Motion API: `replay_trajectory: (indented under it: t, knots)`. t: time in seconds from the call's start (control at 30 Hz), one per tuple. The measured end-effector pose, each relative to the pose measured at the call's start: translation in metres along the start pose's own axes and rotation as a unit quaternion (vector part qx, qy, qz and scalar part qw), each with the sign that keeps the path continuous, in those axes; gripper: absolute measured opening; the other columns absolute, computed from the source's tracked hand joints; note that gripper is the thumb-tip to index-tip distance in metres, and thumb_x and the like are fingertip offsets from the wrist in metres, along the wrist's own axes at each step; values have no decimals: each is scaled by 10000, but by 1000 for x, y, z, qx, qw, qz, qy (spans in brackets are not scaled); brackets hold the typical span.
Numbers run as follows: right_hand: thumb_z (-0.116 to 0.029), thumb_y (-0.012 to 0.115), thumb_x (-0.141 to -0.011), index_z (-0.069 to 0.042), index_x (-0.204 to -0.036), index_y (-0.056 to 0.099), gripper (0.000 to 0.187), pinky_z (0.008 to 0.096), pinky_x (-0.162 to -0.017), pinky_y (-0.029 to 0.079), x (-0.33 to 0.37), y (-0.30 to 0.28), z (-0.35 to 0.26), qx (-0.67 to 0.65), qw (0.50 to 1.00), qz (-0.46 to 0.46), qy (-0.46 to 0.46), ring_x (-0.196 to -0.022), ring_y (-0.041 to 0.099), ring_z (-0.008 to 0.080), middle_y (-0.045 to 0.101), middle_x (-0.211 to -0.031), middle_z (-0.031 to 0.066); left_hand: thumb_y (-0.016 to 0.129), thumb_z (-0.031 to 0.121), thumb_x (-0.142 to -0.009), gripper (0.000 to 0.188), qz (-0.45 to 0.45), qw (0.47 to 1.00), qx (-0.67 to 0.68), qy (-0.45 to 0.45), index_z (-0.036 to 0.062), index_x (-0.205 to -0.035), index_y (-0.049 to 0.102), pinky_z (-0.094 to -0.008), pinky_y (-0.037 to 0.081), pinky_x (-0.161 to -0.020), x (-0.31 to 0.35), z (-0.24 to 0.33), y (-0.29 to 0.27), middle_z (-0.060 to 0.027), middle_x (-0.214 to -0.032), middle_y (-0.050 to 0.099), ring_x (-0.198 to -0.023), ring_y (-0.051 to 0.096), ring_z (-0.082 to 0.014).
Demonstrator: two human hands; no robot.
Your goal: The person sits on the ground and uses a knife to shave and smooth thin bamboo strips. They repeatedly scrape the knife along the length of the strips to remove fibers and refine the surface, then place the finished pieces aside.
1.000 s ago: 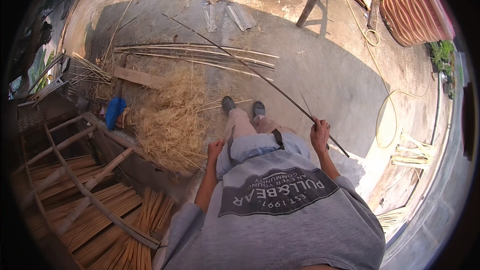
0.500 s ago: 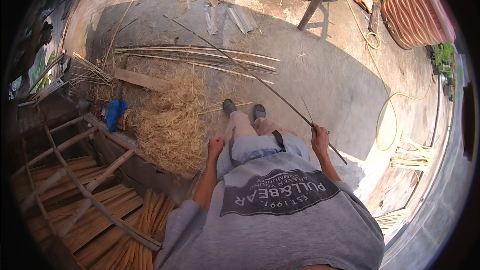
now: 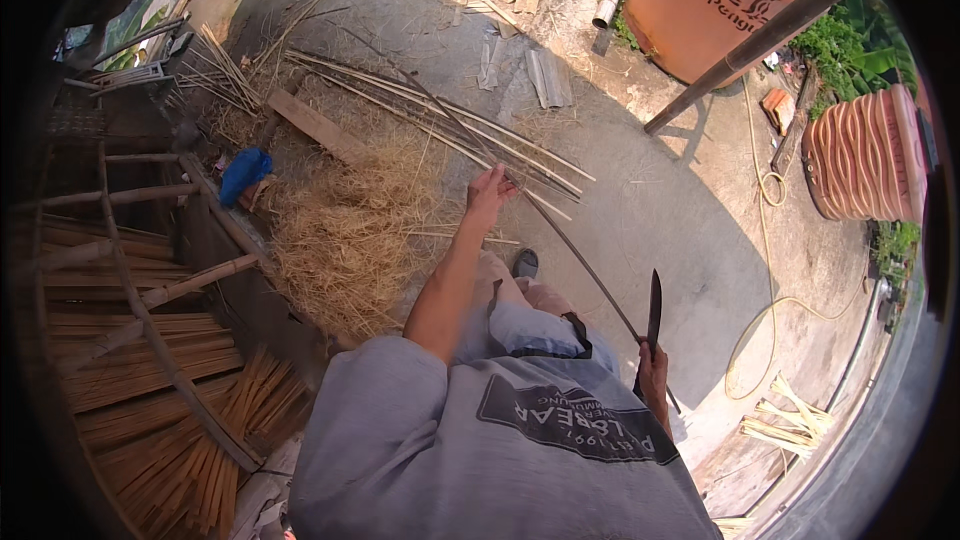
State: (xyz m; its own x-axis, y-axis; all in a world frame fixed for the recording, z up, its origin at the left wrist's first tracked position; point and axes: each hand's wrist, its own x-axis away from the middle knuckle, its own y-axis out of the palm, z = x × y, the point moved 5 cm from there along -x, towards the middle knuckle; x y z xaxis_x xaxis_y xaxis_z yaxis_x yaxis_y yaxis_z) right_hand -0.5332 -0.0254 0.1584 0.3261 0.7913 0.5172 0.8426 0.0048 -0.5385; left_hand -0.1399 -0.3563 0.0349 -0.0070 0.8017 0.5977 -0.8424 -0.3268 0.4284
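Observation:
A long thin dark strip (image 3: 584, 266), perhaps of bamboo, slants from the far left to my right side. My left hand (image 3: 488, 194) is closed around it partway along, arm stretched forward. My right hand (image 3: 653, 376) grips a dark-bladed knife (image 3: 655, 308), its blade pointing up and away. The strip's near part passes at this same hand, and its end sticks out just beyond. How the right fingers share knife and strip is hidden. Below the left arm lies a heap of pale shavings (image 3: 345, 240).
Several long split strips (image 3: 500, 147) lie on the concrete ahead, beside a wooden board (image 3: 315, 125). A pole-framed rack (image 3: 140, 305) with bundled slats stands at left. A slanting pole (image 3: 745, 55), orange tank (image 3: 690, 15), ridged pot (image 3: 862, 155) and hose (image 3: 760, 315) are at right.
My left hand has gone from beside my waist forward onto the strip. The knife blade now shows plainly at my right hand, which sits lower in view. The whole view has turned.

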Motion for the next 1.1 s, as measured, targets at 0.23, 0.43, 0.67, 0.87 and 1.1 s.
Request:
replay_trajectory:
  t: [0.23, 0.43, 0.67, 0.87, 1.1]
  knots:
    - [-235, 519, -1042, 19, -1098, 676, 303, 286, -553, 360, -23, 32, -9, -87, 993, -76, -10, -624, 437, 79, 479, -701, -38, 590, 302, -1037, 332, 5, 989, -138, 50, 32, -851, 646, -335, 512, -602, 13, 49, -36, -61, -731, 640, -681, 632, -151]
    - [-278, 582, -1040, 5, -1079, 681, 303, 252, -576, 327, -72, 62, -30, -109, 984, -132, -51, -661, 406, 60, 487, -756, -51, 532, 313, -1035, 346, 72, 835, -483, 255, 3, -903, 611, -371, 465, -657, 84, 117, -31, -140, -753, 594, -653, 555, -252]
    - [-276, 550, -1050, -1, -1103, 678, 308, 249, -568, 341, -127, 140, -104, -110, 970, -195, -89, -662, 416, 50, 483, -762, -49, 534, 283, -1020, 329, 18, 860, -504, 81, -25, -1024, 652, -440, 506, -744, 187, 63, -96, -225, -858, 667, -857, 678, -363]
    - [-283, 527, -1056, -1, -1141, 662, 323, 242, -579, 344, -139, 232, -185, -102, 962, -225, -117, -670, 412, 54, 478, -777, -48, 590, 410, -936, 395, 359, 841, -379, -142, 37, -941, 719, -430, 539, -774, 308, -71, -362, -165, -905, 724, -835, 709, -307]
    - [-299, 516, -1046, 5, -1204, 664, 373, 356, -680, 470, -167, 454, -316, -55, 959, -199, -195, -761, 572, 161, 610, -834, 63, 678, 322, -945, 320, 447, 869, -87, -194, 18, -1043, 690, -340, 557, -559, 463, -142, -442, -108, -830, 706, -632, 673, -220]
